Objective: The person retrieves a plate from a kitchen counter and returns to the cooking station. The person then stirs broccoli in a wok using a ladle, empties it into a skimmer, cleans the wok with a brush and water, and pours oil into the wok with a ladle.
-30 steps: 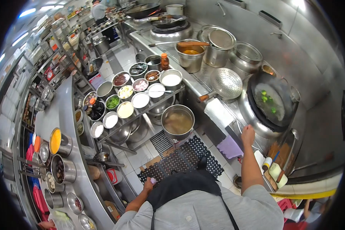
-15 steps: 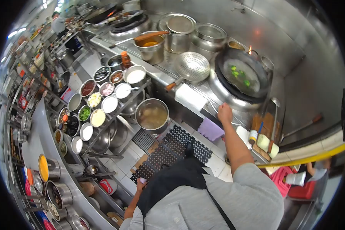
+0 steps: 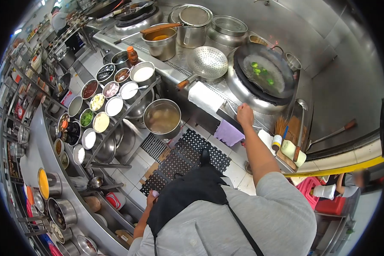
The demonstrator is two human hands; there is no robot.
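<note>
My right hand (image 3: pixel 245 115) is closed at the front edge of the stove, near a thin metal rod; what its fingers grip is too small to make out. Just beyond it, a wok (image 3: pixel 247 79) holds bubbling liquid with green pieces (image 3: pixel 262 73). A perforated strainer (image 3: pixel 208 62) with a wooden handle lies left of the wok, above a white cloth (image 3: pixel 205 97). Below the stove edge hangs a purple cloth (image 3: pixel 229 133). Low beside the black apron, my left hand (image 3: pixel 152 197) is closed around a small pale purple item (image 3: pixel 155 193).
Several seasoning containers (image 3: pixel 114 106) stand on a rack at the left. A pot of cloudy liquid (image 3: pixel 162 117) is between rack and stove. A ladle (image 3: pixel 302 104), bottle (image 3: pixel 277 141) and brush lie right of the wok. Other people (image 3: pixel 59 20) are at the back left and lower right.
The view has swung right, so the stove and racks sit further left in the picture. My right hand stays closed at the stove edge, and my left hand still holds the small item.
</note>
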